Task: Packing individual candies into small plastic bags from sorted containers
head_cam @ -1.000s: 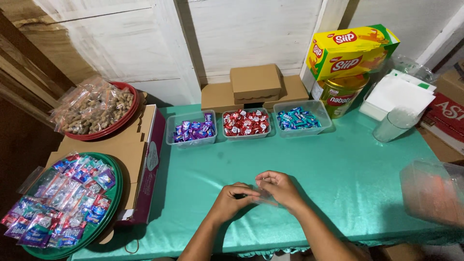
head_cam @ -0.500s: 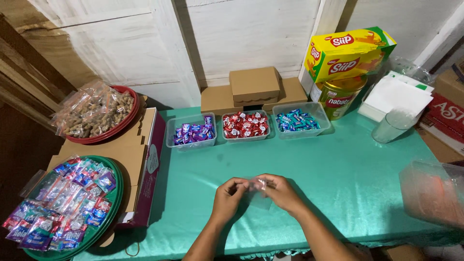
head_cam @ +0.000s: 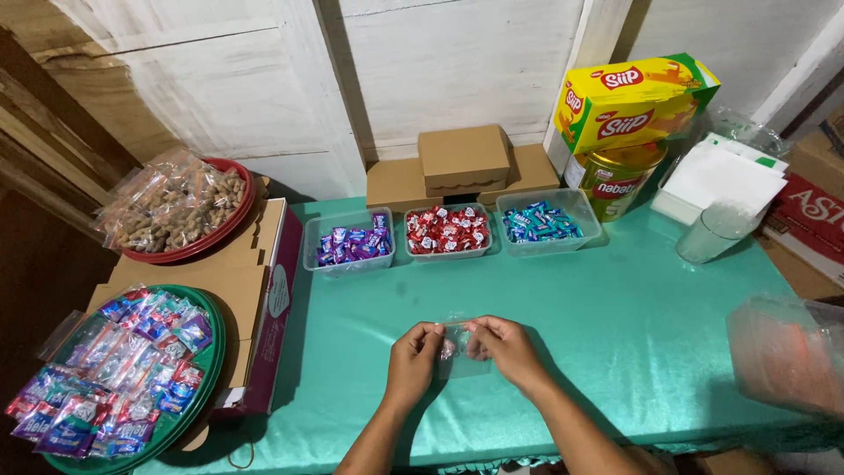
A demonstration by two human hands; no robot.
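Centrally, both hands (head_cam: pixel 459 350) pinch a clear bag (head_cam: pixel 457 345) holding red candy.

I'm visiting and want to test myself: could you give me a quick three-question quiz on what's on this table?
1. True or false: both hands hold the small clear bag.
2. Which tub holds red sweets: A left, B middle, C right?
3. What fills the red tray?

Key
1. True: left hand and right hand pinch it between them.
2. B, the middle tub, between the purple sweets and blue sweets.
3. Bagged peanuts.
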